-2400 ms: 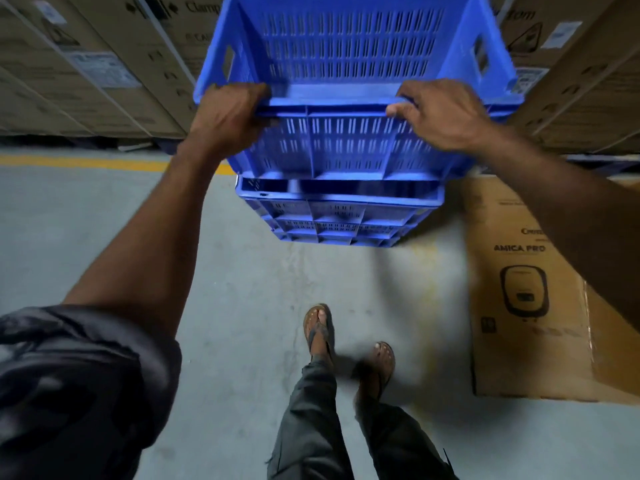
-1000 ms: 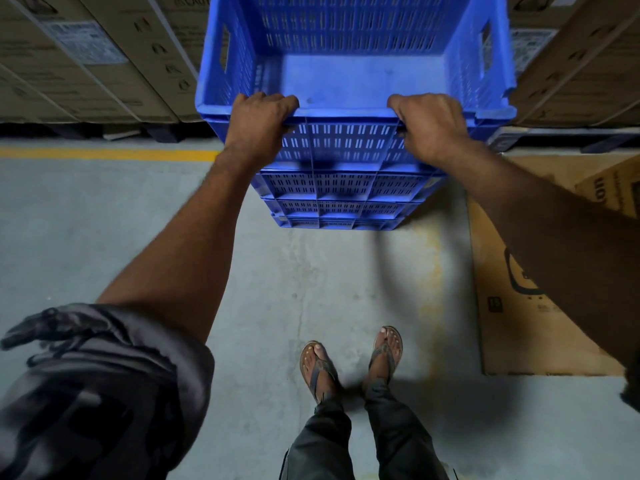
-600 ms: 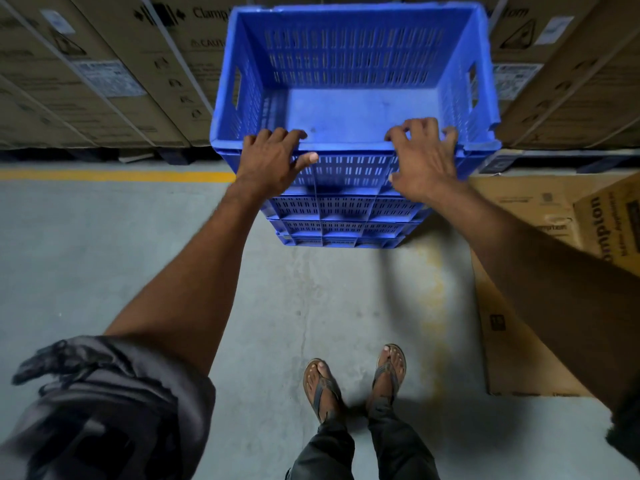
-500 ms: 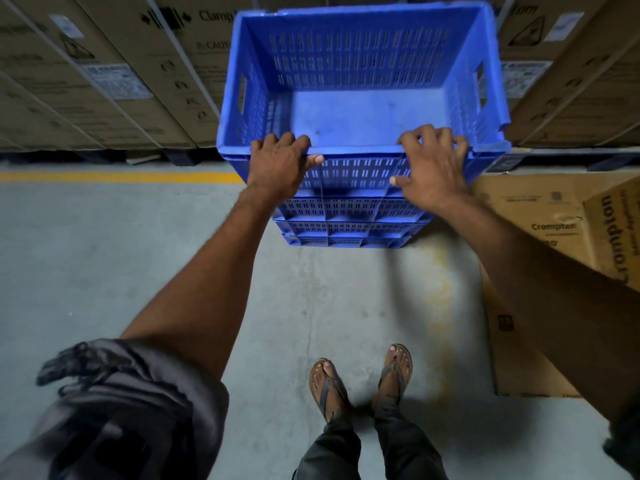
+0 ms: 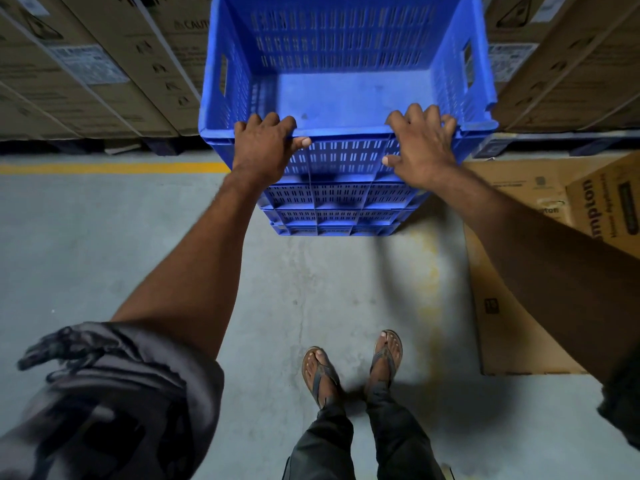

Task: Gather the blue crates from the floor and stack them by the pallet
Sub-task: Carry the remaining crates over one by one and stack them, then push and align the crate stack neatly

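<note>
A stack of blue slotted crates (image 5: 332,216) stands on the grey floor against the pallet (image 5: 162,147) that carries the cartons. The top blue crate (image 5: 346,95) sits nested on the stack, empty, with its inside facing me. My left hand (image 5: 263,143) lies on the left part of its near rim, fingers hooked over the edge and thumb out along the outer wall. My right hand (image 5: 420,143) holds the right part of the same rim the same way.
Tall brown cartons (image 5: 86,64) stand behind the stack on the left and more cartons (image 5: 571,64) on the right. A flattened cardboard box (image 5: 512,306) lies on the floor at right. A yellow floor line (image 5: 104,168) runs left of the stack. My sandalled feet (image 5: 349,368) stand close behind it.
The top crate came down from a tilted, raised hold and now sits level on the stack. Both hands have slid up to its near rim, thumbs spread outward.
</note>
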`<state>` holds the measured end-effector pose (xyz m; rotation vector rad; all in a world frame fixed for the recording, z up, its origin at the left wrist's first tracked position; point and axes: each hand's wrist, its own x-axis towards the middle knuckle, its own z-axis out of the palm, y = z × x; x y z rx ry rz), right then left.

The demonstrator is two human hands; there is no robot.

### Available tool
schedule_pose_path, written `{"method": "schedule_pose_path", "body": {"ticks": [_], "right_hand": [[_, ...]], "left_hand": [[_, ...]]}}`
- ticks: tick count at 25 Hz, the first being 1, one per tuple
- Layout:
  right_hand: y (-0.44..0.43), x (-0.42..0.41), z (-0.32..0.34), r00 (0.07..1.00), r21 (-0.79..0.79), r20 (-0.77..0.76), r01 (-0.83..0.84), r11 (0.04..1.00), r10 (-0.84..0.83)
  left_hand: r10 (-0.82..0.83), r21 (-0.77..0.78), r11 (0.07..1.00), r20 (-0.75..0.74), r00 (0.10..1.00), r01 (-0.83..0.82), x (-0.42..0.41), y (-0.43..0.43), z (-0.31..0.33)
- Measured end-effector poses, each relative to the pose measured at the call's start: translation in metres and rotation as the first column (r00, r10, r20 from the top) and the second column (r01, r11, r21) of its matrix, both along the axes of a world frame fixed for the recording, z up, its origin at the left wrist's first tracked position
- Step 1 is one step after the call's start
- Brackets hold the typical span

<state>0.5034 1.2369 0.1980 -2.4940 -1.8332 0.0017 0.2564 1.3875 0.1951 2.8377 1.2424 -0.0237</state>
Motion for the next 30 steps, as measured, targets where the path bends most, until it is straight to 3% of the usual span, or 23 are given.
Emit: {"method": "schedule_pose_path", "body": {"ticks": [10, 17, 20, 22, 24, 25, 27, 28, 30], "right_hand": [[0.002, 0.004, 0.004, 1.0, -0.071, 0.016, -0.005, 0.997, 0.007], [0.001, 0.006, 0.002, 0.998, -0.036, -0.011, -0.063, 0.997, 0.062], [-0.034, -0.006, -0.012, 0.999, 0.192, 0.019, -0.054, 0.98, 0.051], [-0.076, -0.022, -0.05, 0.997, 0.384, 0.025, 0.059, 0.921, -0.074], [-0.116, -0.028, -0.111, 0.972, 0.392, -0.179, 0.212, 0.895, -0.151], [-0.13, -0.025, -0.147, 0.932, 0.333, -0.325, 0.273, 0.902, -0.162], [-0.148, -0.015, -0.225, 0.81, 0.141, -0.544, 0.348, 0.927, -0.221], [-0.152, -0.011, -0.26, 0.752, 0.04, -0.602, 0.363, 0.931, -0.267], [-0.152, -0.004, -0.328, 0.616, -0.101, -0.701, 0.413, 0.905, -0.359]], "left_hand": [[0.032, -0.039, 0.999, -0.06, 0.998, -0.035, 0.004, -0.008, 0.009], [0.025, -0.013, 1.0, 0.017, 1.0, -0.025, 0.002, -0.007, 0.0], [0.008, 0.239, 0.968, 0.285, 0.958, -0.079, 0.007, -0.048, -0.018], [-0.06, 0.268, 0.962, 0.377, 0.924, -0.047, 0.021, -0.097, -0.046], [0.008, 0.041, 0.999, 0.345, 0.939, -0.024, 0.039, -0.142, -0.093], [0.139, -0.15, 0.984, 0.344, 0.929, -0.092, 0.047, -0.159, -0.127], [0.481, -0.546, 0.794, 0.298, 0.824, -0.266, 0.06, -0.188, -0.211], [0.578, -0.652, 0.696, 0.258, 0.774, -0.303, 0.063, -0.202, -0.25], [0.616, -0.707, 0.641, 0.241, 0.75, -0.299, 0.072, -0.225, -0.324]]}}
